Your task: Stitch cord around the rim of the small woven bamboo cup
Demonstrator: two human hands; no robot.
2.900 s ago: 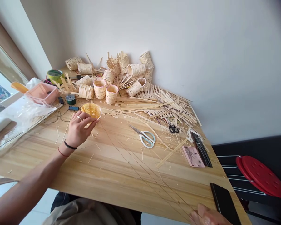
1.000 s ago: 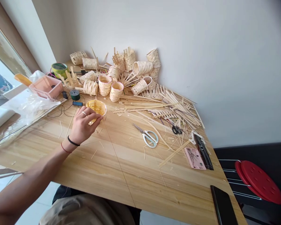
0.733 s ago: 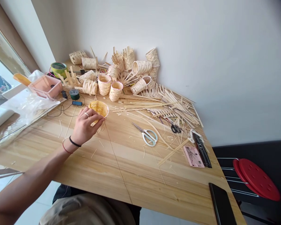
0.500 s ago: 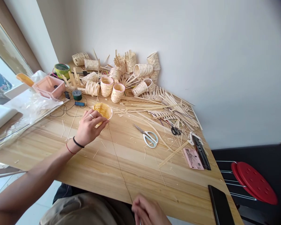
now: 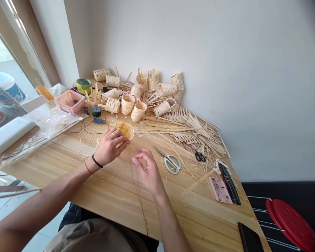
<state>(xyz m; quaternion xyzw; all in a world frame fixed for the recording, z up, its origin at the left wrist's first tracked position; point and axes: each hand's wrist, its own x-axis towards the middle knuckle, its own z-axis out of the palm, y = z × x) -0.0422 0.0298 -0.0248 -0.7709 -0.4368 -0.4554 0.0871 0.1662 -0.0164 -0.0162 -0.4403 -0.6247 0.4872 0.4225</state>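
Note:
A small woven basket (image 5: 128,130), yellowish inside with a pale rim, rests tilted on the table. My left hand (image 5: 112,145) grips its near rim, with fingers over the edge. From the rim beside those fingertips, a thin dark thread (image 5: 133,175) hangs slack and loops down past the table's front edge. Just right of the basket is my right hand (image 5: 148,169), its thumb and fingers curled together. A faint strand of the thread runs up to these fingers; whether a needle is there is too small to see.
Scissors (image 5: 170,162) lie right of my right hand. Behind are several woven baskets (image 5: 139,111) and piled strips (image 5: 199,131). A thread spool (image 5: 96,111) and pink bin (image 5: 69,101) stand left. A pink case (image 5: 220,189) and black phone (image 5: 250,237) lie at the right edge.
My right hand has risen from the table's front edge to beside the basket. The thread, stretched nearly straight before, now hangs slack. My left hand keeps its grip; the view has shifted.

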